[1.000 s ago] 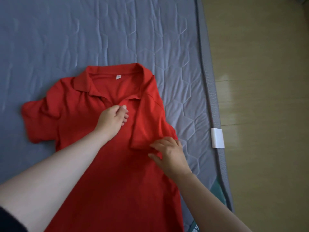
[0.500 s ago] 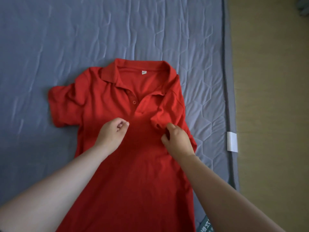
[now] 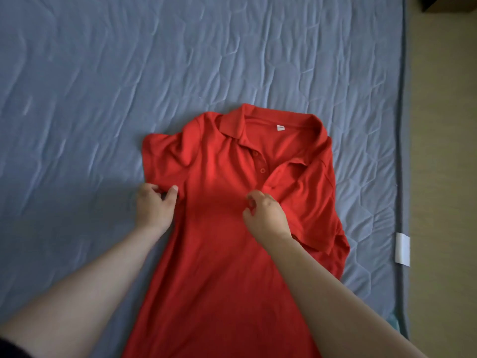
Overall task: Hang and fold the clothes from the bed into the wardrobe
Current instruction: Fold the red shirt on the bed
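Observation:
A red polo shirt (image 3: 222,254) lies face up on the blue-grey quilted mattress (image 3: 129,73), collar toward the far side. Its right sleeve (image 3: 317,210) is folded inward over the body. The left sleeve (image 3: 165,161) still spreads out to the side. My left hand (image 3: 154,208) is at that sleeve's lower hem and pinches the edge between thumb and fingers. On the chest just below the button placket, my right hand (image 3: 265,218) pinches the fabric with curled fingers. The shirt's lower hem is out of view at the bottom.
The mattress edge with grey piping (image 3: 400,151) runs down the right side, with a white tag (image 3: 402,249) on it. Beyond it is wooden floor (image 3: 444,177). A dark object (image 3: 438,3) sits at the top right corner.
My left hand moved from the chest out to the left sleeve's hem and took hold of it. My right hand left the folded right sleeve and shifted to the chest.

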